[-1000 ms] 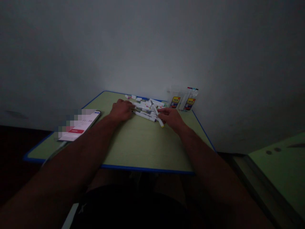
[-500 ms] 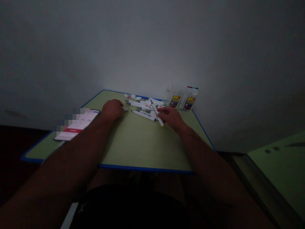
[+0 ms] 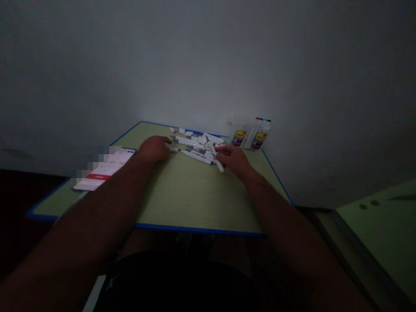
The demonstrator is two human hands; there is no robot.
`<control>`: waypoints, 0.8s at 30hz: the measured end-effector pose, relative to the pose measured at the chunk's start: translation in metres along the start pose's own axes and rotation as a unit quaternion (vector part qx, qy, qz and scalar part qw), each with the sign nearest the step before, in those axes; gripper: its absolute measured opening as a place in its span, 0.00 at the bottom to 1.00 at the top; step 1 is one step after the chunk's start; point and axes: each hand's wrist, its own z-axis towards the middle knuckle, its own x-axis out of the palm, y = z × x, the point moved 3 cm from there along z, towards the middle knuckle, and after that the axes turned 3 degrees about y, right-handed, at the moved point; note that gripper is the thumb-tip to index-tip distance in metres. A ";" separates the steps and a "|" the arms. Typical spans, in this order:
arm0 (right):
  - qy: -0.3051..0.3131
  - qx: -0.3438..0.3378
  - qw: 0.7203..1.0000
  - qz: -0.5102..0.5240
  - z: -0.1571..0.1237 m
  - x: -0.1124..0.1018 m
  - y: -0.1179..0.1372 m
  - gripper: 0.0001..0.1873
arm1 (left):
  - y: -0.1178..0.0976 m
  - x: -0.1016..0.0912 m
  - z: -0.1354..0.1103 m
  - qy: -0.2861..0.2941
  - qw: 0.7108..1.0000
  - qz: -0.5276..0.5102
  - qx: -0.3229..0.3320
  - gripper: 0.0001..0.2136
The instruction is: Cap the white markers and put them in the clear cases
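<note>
On the pale green table (image 3: 188, 195) with the blue edge, the heap of white plastic marker pens (image 3: 196, 143) lies loose and crisscrossed at the far side, close to the grey wall (image 3: 208, 60). Judging from how the pens lie, the sorting is at an early point: nearly all of them are jumbled together, and only a few short white pieces sit apart at the heap's far left.

The left hand (image 3: 155, 148) rests loosely curled at the left of the heap, its fingertips just beside a short white marker piece (image 3: 173, 150) — in this dim light I cannot tell whether it pinches it. The right hand (image 3: 234, 159) lies at the heap's near right edge with its fingers stretched out onto the pens, not closed round any; a white pen with a yellow tip (image 3: 220, 166) lies against it.

To the far right two clear plastic pen cases (image 3: 250, 133) with yellow labels stand upright against the wall — the right one shows coloured caps at its top. A lit smartphone (image 3: 105, 168) lies on the left of the table.
</note>
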 end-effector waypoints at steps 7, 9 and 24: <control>0.001 -0.008 1.000 -0.001 -0.002 -0.001 0.002 0.17 | 0.000 -0.006 -0.007 0.008 0.999 0.032 -0.032 0.17; 0.004 -0.006 1.000 0.004 -0.002 -0.001 0.003 0.17 | 0.001 -0.009 -0.009 -0.005 0.999 0.021 -0.040 0.18; 0.018 0.034 0.984 0.172 -0.004 -0.001 0.006 0.20 | -0.058 -0.012 -0.044 0.133 0.758 -0.638 -0.008 0.16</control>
